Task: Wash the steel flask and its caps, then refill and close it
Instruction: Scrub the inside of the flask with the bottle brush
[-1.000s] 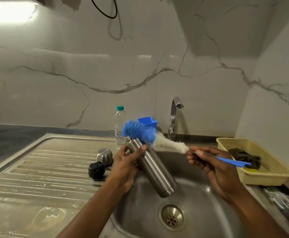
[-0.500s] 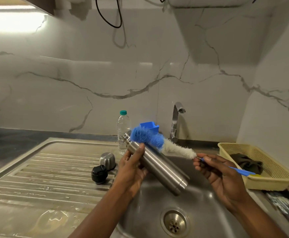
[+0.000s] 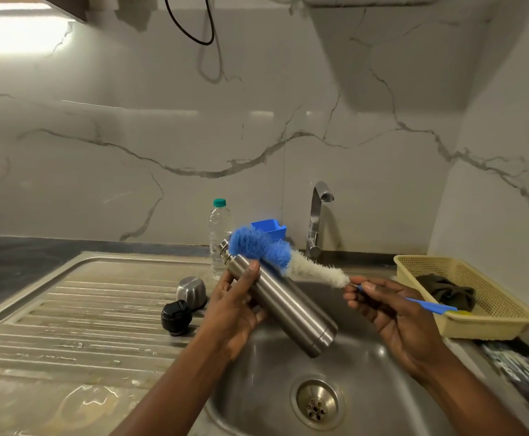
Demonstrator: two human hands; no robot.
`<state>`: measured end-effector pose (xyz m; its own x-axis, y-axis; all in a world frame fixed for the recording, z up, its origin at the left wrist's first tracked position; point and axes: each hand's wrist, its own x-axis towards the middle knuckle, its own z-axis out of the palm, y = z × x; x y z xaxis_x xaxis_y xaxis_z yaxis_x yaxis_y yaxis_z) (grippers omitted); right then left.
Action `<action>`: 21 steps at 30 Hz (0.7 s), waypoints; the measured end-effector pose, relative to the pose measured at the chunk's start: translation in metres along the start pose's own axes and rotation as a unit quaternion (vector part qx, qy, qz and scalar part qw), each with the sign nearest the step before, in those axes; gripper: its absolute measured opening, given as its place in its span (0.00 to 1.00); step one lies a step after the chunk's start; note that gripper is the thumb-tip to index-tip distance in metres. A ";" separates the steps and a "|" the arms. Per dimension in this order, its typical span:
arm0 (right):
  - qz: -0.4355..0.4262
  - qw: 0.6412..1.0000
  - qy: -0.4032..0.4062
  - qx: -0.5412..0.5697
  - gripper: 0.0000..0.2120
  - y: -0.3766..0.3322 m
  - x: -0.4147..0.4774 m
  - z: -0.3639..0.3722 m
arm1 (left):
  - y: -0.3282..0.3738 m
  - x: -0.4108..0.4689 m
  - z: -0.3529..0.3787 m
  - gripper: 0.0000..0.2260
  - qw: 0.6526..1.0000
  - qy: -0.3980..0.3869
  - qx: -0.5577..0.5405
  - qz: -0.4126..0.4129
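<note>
Gripping the tilted steel flask point(image 3: 288, 306), left fingers point(image 3: 249, 274) wrap its neck; right fingers point(image 3: 370, 286) pinch the brush handle point(image 3: 426, 305).

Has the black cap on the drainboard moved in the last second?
No. The black cap sits where it was, beside the steel cap on the drainboard; only the camera shifted.

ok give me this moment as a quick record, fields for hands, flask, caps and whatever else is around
left hand: grips flask near its neck
right hand: pinches brush by its handle
flask: open, tilted over sink, mouth up and to the left
brush: blue bristle head at flask mouth, not inside
steel cap: on drainboard, left of flask
black cap: on drainboard, in front of steel cap
tap: no water seen running
basket: right of sink, dark cloth in it
bottle: capped, behind flask
</note>
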<state>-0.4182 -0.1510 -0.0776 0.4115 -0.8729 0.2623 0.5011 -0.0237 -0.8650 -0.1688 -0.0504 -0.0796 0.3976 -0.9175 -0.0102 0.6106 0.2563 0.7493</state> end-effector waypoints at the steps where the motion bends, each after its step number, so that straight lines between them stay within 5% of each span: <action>1: 0.003 1.000 -0.005 -0.005 0.12 0.001 -0.001 0.002 | 0.000 0.000 0.000 0.27 1.000 -0.004 0.000 -0.003; 21: 0.030 0.999 0.015 0.016 0.13 -0.015 0.001 -0.012 | 0.022 0.004 -0.009 0.27 0.997 0.003 -0.055 0.056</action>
<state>-0.4343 -0.1574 -0.0690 0.4176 -0.8869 0.1975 0.5005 0.0431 -0.8646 -0.1471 -0.0459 -0.0691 0.4709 -0.8798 0.0652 0.6336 0.3887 0.6689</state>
